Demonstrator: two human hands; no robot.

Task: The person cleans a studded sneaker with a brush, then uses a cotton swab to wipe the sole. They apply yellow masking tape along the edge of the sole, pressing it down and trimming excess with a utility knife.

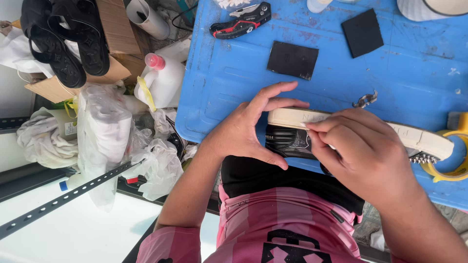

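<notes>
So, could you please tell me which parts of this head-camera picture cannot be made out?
- Shoe: its middle is hidden under the right hand; the left hand covers its heel end.
- Right fingertips: whatever they pinch at the sole is too small to tell.
- Yellow tape roll: cut off by the right edge.
- White container: cut off by the top edge.
- Small metal piece on the blue table: too small to identify.

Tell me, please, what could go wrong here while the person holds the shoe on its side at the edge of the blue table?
1. The shoe lies at the near edge of the blue table, steadied only by the left hand; it might slip off.
2. The right hand pinches at the cream sole near the metal spikes, which could scratch the fingers.
3. The utility knife sits near the far table edge and could be knocked off.
</notes>
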